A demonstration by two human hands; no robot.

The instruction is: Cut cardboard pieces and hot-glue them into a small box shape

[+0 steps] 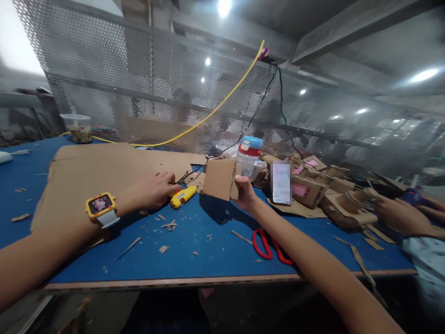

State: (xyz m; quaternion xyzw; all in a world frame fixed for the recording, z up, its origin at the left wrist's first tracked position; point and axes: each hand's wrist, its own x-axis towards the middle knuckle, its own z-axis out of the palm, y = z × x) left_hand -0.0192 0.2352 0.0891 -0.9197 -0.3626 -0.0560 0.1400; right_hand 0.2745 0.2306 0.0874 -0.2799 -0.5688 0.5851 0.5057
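A small cardboard box piece (219,178) is gripped at its right edge by my right hand (245,192), with the thumb on top, raised over the blue table. My left hand (156,189), with a yellow watch on the wrist, rests at the edge of a large cardboard sheet (86,169). Its fingertips touch the rear end of a yellow glue gun (183,197) lying on the table; whether they grip it is unclear. Red-handled scissors (262,244) lie partly beneath my right forearm.
Behind stands a bottle with a blue and red lid (250,146). A phone (281,182) leans against cardboard constructions (313,190). Another person's hand (399,215) is at the right. Cardboard scraps (164,249) litter the blue table (139,271). A plastic cup (80,128) stands back left.
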